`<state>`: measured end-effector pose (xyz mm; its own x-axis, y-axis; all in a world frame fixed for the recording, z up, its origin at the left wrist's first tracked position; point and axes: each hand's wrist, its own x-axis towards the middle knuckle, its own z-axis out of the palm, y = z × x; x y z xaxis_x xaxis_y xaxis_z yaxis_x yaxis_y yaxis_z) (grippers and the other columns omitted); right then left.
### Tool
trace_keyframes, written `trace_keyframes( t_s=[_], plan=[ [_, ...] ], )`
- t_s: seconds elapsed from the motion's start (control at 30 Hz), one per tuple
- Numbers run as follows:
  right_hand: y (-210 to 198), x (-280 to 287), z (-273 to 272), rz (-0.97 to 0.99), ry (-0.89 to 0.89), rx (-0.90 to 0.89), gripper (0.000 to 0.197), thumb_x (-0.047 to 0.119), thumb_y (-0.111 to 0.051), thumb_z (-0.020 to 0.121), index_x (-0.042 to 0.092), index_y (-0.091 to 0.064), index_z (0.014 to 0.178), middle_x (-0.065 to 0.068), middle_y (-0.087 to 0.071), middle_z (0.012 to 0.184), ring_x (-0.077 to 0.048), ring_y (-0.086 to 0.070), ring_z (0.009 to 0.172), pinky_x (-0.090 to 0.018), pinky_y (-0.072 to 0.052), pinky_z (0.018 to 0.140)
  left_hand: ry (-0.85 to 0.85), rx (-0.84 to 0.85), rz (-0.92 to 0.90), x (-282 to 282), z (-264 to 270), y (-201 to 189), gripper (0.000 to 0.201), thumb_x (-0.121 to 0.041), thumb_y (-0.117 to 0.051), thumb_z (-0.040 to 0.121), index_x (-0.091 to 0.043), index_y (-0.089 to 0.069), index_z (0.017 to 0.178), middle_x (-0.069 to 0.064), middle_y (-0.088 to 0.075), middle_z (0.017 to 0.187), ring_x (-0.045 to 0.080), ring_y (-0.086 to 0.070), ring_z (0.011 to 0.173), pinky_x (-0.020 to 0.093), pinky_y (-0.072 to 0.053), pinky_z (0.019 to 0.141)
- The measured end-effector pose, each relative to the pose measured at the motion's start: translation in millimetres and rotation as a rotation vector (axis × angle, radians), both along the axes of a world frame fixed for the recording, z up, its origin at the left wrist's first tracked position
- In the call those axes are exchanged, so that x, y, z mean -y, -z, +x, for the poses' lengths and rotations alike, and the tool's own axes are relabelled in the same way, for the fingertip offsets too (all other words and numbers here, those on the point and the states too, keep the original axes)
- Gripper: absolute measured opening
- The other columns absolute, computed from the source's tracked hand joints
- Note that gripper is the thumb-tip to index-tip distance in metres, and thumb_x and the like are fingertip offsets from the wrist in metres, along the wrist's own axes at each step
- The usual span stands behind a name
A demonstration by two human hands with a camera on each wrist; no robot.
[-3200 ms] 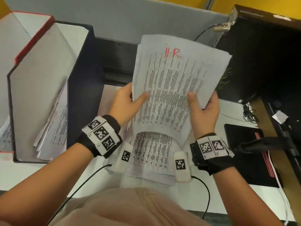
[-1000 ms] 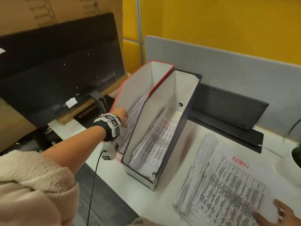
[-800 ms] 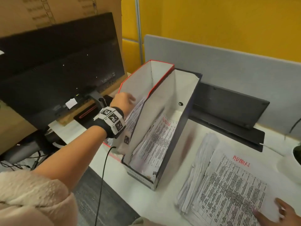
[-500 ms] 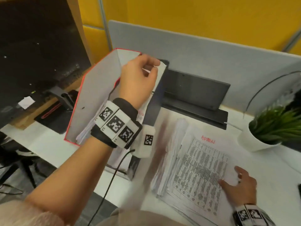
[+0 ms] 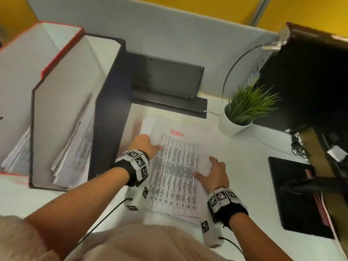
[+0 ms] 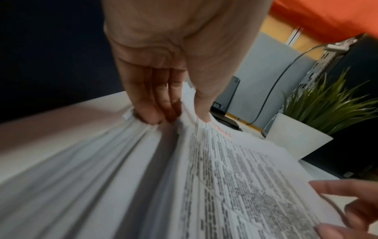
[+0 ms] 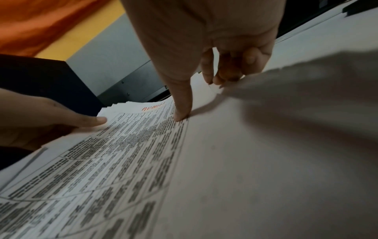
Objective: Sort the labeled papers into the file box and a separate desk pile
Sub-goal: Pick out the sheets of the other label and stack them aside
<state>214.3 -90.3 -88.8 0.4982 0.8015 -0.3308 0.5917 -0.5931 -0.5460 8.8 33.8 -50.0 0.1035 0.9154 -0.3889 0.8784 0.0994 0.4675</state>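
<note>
Papers [image 5: 175, 174] stacked in 1 desk pile, top sheet marked ADMIN in red, are handled by 2 hands. Top sheet's left edge is pinched by left hand [image 5: 144, 146], thumb on top, fingers [image 6: 151, 103] under. Right hand [image 5: 214, 175] is spread flat on the sheet's right side. 2 file boxes are seen at left w/ papers inside: navy [image 5: 111, 102] just beside pile, red-edged [image 5: 62, 51] beyond. 1 potted plant [image 5: 243, 110] is set to the right.
</note>
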Motion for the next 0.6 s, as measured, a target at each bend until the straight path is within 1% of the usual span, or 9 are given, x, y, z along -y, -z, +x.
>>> trace_keyframes(
  t_s=[0.13, 0.23, 0.3, 0.33, 0.4, 0.43, 0.5, 0.53, 0.6],
  plan=[
    [-0.2, -1.4, -2.1, -0.013, -0.007, -0.046, 0.094, 0.04, -0.08, 0.068, 0.02, -0.027, 0.143, -0.01, -0.038, 0.136, -0.026, -0.046, 0.122, -0.041, -0.044, 0.1, -0.027, 0.053, 0.092, 0.3, 1.6, -2.9, 0.051, -0.035, -0.072, 0.078, -0.015, -0.033, 0.05, -0.002, -0.033, 0.047, 0.013, -0.033, 0.04, 0.02, -0.025, 0.042],
    [-1.0, -1.8, 1.7, -0.02, -0.005, -0.068, 0.097, 0.039, -0.082, 0.065, 0.02, -0.027, 0.143, -0.011, -0.041, 0.135, -0.025, -0.048, 0.121, -0.039, -0.045, 0.099, 0.025, 0.062, 0.095, 4.1, 4.4, -4.1, 0.047, -0.027, -0.063, 0.087, -0.014, -0.036, 0.05, -0.001, -0.037, 0.049, 0.013, -0.035, 0.043, 0.021, -0.026, 0.043],
    [-1.1, -1.5, 5.8, -0.026, -0.005, -0.092, 0.098, 0.037, -0.082, 0.065, 0.02, -0.026, 0.143, -0.011, -0.045, 0.133, -0.024, -0.051, 0.118, -0.033, -0.045, 0.095, 0.088, 0.013, 0.147, 9.9, 4.9, -8.3, 0.035, -0.021, -0.054, 0.092, -0.009, -0.052, 0.059, 0.004, -0.052, 0.063, 0.017, -0.047, 0.052, 0.023, -0.031, 0.046],
    [-1.6, -1.0, 8.1, -0.028, -0.004, -0.107, 0.097, 0.037, -0.082, 0.066, 0.021, -0.026, 0.143, -0.011, -0.048, 0.129, -0.021, -0.052, 0.113, -0.028, -0.044, 0.09, 0.107, 0.018, 0.223, 13.6, 4.7, -11.7, 0.026, -0.017, -0.052, 0.093, -0.007, -0.062, 0.072, 0.008, -0.058, 0.077, 0.02, -0.053, 0.062, 0.025, -0.036, 0.05],
    [-2.8, 0.2, 11.7, -0.008, 0.019, -0.149, 0.092, 0.038, -0.08, 0.068, 0.023, -0.027, 0.142, -0.008, -0.054, 0.118, -0.017, -0.053, 0.099, -0.023, -0.039, 0.082, 0.136, 0.164, 0.425, 20.7, 3.0, -16.7, 0.02, -0.007, -0.05, 0.091, -0.008, -0.069, 0.099, 0.01, -0.059, 0.095, 0.025, -0.058, 0.078, 0.032, -0.047, 0.064],
    [-3.3, 0.5, 13.7, 0.021, 0.051, -0.181, 0.089, 0.039, -0.079, 0.069, 0.024, -0.029, 0.141, -0.007, -0.056, 0.111, -0.016, -0.053, 0.095, -0.023, -0.038, 0.081, 0.155, 0.264, 0.495, 23.7, 3.0, -18.2, 0.024, -0.003, -0.051, 0.09, -0.009, -0.069, 0.105, 0.01, -0.061, 0.097, 0.024, -0.059, 0.083, 0.033, -0.049, 0.071],
    [-6.3, 0.4, 17.1, 0.095, 0.16, -0.278, 0.084, 0.037, -0.08, 0.068, 0.025, -0.034, 0.138, -0.004, -0.055, 0.104, -0.018, -0.056, 0.095, -0.026, -0.042, 0.08, 0.139, 0.43, 0.491, 27.1, 4.6, -18.9, 0.028, 0.004, -0.05, 0.088, -0.008, -0.068, 0.107, 0.008, -0.065, 0.098, 0.019, -0.059, 0.087, 0.027, -0.048, 0.078],
    [-8.3, -0.5, 18.8, 0.121, 0.215, -0.341, 0.083, 0.036, -0.08, 0.068, 0.025, -0.035, 0.136, -0.003, -0.055, 0.103, -0.02, -0.058, 0.093, -0.028, -0.045, 0.078, 0.092, 0.483, 0.422, 27.1, 5.8, -18.4, 0.029, 0.005, -0.048, 0.089, -0.008, -0.067, 0.105, 0.007, -0.066, 0.097, 0.017, -0.058, 0.083, 0.022, -0.048, 0.074],
    [-13.0, -2.3, 21.9, 0.13, 0.299, -0.482, 0.081, 0.03, -0.081, 0.069, 0.027, -0.035, 0.135, -0.005, -0.054, 0.103, -0.018, -0.058, 0.079, -0.028, -0.051, 0.066, 0.005, 0.58, 0.254, 25.3, 6.9, -14.8, 0.027, 0.005, -0.044, 0.092, -0.009, -0.064, 0.102, 0.007, -0.064, 0.087, 0.015, -0.053, 0.063, 0.015, -0.043, 0.054]
  ],
)
